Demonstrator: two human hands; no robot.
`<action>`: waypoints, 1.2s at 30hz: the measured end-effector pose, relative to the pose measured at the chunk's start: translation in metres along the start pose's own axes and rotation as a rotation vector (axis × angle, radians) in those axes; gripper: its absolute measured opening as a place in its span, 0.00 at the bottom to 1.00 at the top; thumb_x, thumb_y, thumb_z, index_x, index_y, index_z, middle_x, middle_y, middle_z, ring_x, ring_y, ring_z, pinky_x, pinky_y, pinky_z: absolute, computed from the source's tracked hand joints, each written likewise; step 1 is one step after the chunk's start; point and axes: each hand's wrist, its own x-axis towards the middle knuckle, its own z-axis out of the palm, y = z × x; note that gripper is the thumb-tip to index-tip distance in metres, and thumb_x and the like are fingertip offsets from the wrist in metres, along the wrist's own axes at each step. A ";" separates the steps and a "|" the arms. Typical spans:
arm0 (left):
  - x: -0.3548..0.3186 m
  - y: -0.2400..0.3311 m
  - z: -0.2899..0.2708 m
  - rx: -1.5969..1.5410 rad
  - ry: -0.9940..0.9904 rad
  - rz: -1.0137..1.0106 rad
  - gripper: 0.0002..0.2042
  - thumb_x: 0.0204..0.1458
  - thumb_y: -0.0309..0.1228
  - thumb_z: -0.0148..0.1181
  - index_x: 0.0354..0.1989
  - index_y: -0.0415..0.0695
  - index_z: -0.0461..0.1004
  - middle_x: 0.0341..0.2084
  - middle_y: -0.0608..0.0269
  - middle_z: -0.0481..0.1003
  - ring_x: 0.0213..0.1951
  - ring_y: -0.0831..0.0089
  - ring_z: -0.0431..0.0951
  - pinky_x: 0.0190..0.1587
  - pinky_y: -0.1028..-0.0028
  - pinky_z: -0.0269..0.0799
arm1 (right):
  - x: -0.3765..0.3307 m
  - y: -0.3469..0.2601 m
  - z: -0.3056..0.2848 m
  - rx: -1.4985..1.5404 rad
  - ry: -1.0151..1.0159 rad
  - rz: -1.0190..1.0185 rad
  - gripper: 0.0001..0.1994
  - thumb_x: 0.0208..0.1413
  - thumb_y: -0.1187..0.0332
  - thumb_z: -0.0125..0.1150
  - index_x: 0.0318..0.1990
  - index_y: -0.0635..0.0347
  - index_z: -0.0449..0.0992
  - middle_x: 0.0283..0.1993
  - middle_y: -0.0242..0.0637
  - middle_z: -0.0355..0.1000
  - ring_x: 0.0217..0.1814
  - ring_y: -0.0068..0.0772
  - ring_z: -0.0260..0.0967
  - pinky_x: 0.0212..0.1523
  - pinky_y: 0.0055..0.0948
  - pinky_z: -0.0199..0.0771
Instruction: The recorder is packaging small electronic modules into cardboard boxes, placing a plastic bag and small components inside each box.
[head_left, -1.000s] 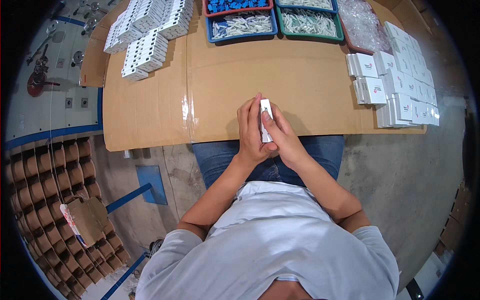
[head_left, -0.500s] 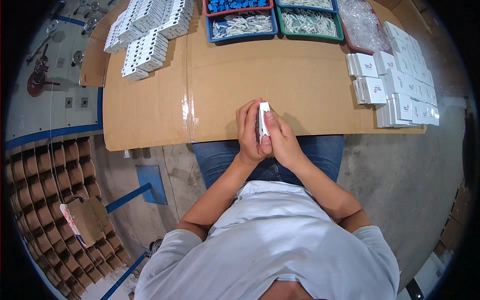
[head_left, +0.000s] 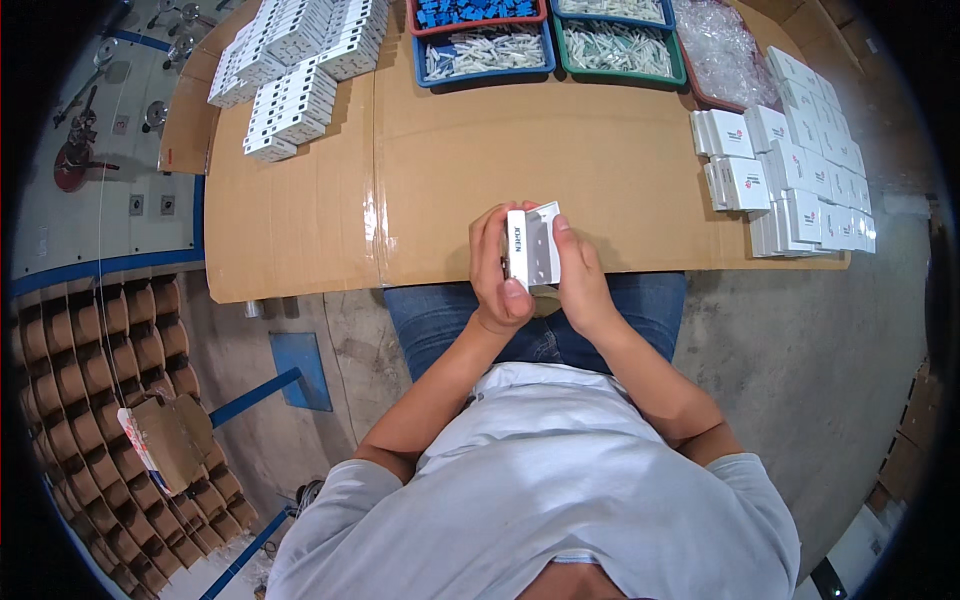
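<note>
Near the table's front edge, a small white box (head_left: 541, 246) is held upright between both hands. Its narrow side with dark print faces up, and a greyish panel stands spread out to the right of it. My left hand (head_left: 494, 270) is wrapped round the box's left side, thumb at its near end. My right hand (head_left: 585, 275) grips the panel's right edge, with the thumb on top and the other fingers mostly hidden below. What is inside the box cannot be made out.
White boxes (head_left: 290, 105) are stacked at the far left, and more white cartons (head_left: 815, 175) at the right. Along the back stand trays of small parts, including a blue tray (head_left: 488, 77) and a green tray (head_left: 630, 77). Clear plastic (head_left: 725, 55) fills a red tray.
The white box was closed up narrow between both palms. Now it is spread open, with my right hand drawn slightly to the right and the greyish panel showing.
</note>
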 end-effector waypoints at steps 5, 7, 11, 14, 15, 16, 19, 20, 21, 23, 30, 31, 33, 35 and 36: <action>0.002 0.003 0.000 -0.232 -0.041 -0.292 0.47 0.56 0.66 0.44 0.68 0.33 0.56 0.58 0.46 0.65 0.60 0.59 0.68 0.64 0.60 0.62 | 0.001 0.001 -0.003 -0.192 -0.046 -0.073 0.26 0.75 0.55 0.40 0.67 0.67 0.65 0.59 0.39 0.71 0.62 0.26 0.67 0.64 0.27 0.65; 0.007 0.003 0.005 -0.292 0.027 -0.289 0.47 0.55 0.67 0.46 0.69 0.35 0.54 0.59 0.47 0.65 0.61 0.59 0.67 0.65 0.60 0.61 | 0.003 -0.003 -0.004 -0.091 -0.056 -0.022 0.24 0.75 0.57 0.42 0.68 0.67 0.64 0.59 0.38 0.71 0.62 0.26 0.67 0.64 0.27 0.64; 0.016 0.007 0.002 -0.334 0.021 -0.389 0.47 0.55 0.64 0.52 0.73 0.39 0.49 0.64 0.47 0.62 0.65 0.61 0.63 0.69 0.61 0.56 | 0.010 -0.003 -0.015 -0.012 -0.063 0.003 0.24 0.72 0.63 0.47 0.71 0.59 0.62 0.60 0.36 0.70 0.63 0.25 0.67 0.62 0.26 0.67; 0.017 -0.001 -0.006 -0.283 -0.073 -0.405 0.43 0.59 0.55 0.52 0.74 0.39 0.48 0.67 0.46 0.60 0.67 0.60 0.62 0.70 0.62 0.54 | 0.016 -0.006 -0.021 0.048 0.009 -0.013 0.23 0.69 0.69 0.50 0.69 0.65 0.63 0.59 0.37 0.71 0.62 0.24 0.67 0.64 0.26 0.64; 0.018 -0.002 -0.008 -0.237 -0.120 -0.381 0.39 0.62 0.49 0.52 0.75 0.39 0.47 0.68 0.46 0.59 0.68 0.60 0.61 0.71 0.62 0.53 | 0.017 -0.005 -0.024 0.048 0.009 -0.011 0.23 0.69 0.69 0.50 0.69 0.65 0.63 0.59 0.37 0.71 0.62 0.24 0.67 0.64 0.26 0.64; 0.017 -0.001 -0.009 -0.236 -0.120 -0.383 0.39 0.62 0.49 0.52 0.75 0.39 0.47 0.68 0.46 0.59 0.68 0.60 0.61 0.71 0.62 0.53 | 0.019 -0.004 -0.028 0.041 0.025 -0.027 0.24 0.69 0.69 0.49 0.70 0.63 0.63 0.60 0.37 0.70 0.63 0.25 0.67 0.64 0.27 0.65; 0.019 0.001 -0.011 -0.295 -0.133 -0.537 0.29 0.65 0.21 0.45 0.76 0.38 0.50 0.69 0.48 0.60 0.68 0.65 0.62 0.70 0.67 0.57 | 0.029 0.005 -0.042 0.002 0.086 -0.089 0.23 0.68 0.69 0.49 0.70 0.60 0.64 0.62 0.38 0.70 0.64 0.27 0.67 0.64 0.28 0.66; 0.018 -0.002 -0.011 -0.297 -0.134 -0.536 0.29 0.65 0.21 0.45 0.76 0.38 0.50 0.69 0.48 0.60 0.68 0.65 0.62 0.70 0.67 0.57 | 0.032 0.009 -0.047 0.001 0.087 -0.091 0.23 0.68 0.69 0.49 0.70 0.60 0.64 0.62 0.38 0.70 0.64 0.27 0.67 0.64 0.28 0.66; 0.017 -0.008 -0.011 -0.325 -0.091 -0.637 0.29 0.65 0.20 0.47 0.75 0.39 0.51 0.67 0.49 0.62 0.66 0.67 0.65 0.65 0.69 0.64 | 0.036 0.015 -0.051 0.002 0.136 -0.105 0.20 0.68 0.70 0.50 0.65 0.64 0.67 0.58 0.37 0.72 0.60 0.25 0.68 0.61 0.27 0.67; 0.014 -0.021 -0.013 -0.355 -0.044 -0.733 0.29 0.64 0.18 0.48 0.75 0.39 0.52 0.66 0.51 0.64 0.63 0.70 0.69 0.61 0.72 0.71 | 0.047 0.024 -0.063 0.001 0.181 -0.124 0.16 0.67 0.71 0.51 0.60 0.67 0.70 0.54 0.37 0.73 0.56 0.24 0.69 0.58 0.26 0.67; 0.015 -0.068 -0.023 0.037 -0.026 -0.662 0.28 0.63 0.21 0.54 0.71 0.34 0.56 0.55 0.52 0.71 0.51 0.71 0.78 0.46 0.73 0.80 | 0.090 0.042 -0.107 -0.562 0.302 -0.320 0.11 0.63 0.66 0.62 0.43 0.67 0.77 0.33 0.41 0.78 0.33 0.32 0.75 0.38 0.33 0.75; 0.016 -0.072 -0.023 0.082 -0.014 -0.617 0.27 0.63 0.21 0.55 0.70 0.33 0.58 0.52 0.52 0.72 0.49 0.70 0.78 0.44 0.73 0.80 | 0.092 0.041 -0.106 -0.649 0.336 -0.363 0.12 0.61 0.65 0.64 0.43 0.67 0.77 0.32 0.41 0.78 0.32 0.36 0.75 0.37 0.35 0.75; 0.020 -0.069 -0.023 0.138 -0.014 -0.596 0.29 0.61 0.24 0.59 0.70 0.32 0.58 0.52 0.50 0.72 0.50 0.67 0.78 0.47 0.70 0.79 | 0.096 0.036 -0.106 -0.738 0.371 -0.413 0.13 0.59 0.64 0.65 0.42 0.67 0.78 0.32 0.42 0.77 0.32 0.40 0.75 0.37 0.38 0.75; 0.024 -0.066 -0.024 0.192 -0.018 -0.575 0.31 0.60 0.28 0.64 0.69 0.31 0.59 0.53 0.48 0.72 0.51 0.64 0.78 0.50 0.66 0.79 | 0.098 0.032 -0.108 -1.009 0.423 -0.500 0.17 0.55 0.62 0.69 0.46 0.64 0.78 0.35 0.42 0.75 0.38 0.47 0.74 0.43 0.43 0.73; 0.024 -0.066 -0.027 0.496 -0.105 -0.455 0.36 0.56 0.34 0.68 0.69 0.32 0.59 0.52 0.48 0.72 0.53 0.60 0.74 0.54 0.62 0.73 | 0.098 0.031 -0.108 -1.015 0.422 -0.503 0.17 0.55 0.62 0.69 0.46 0.64 0.78 0.35 0.42 0.75 0.38 0.47 0.74 0.43 0.43 0.73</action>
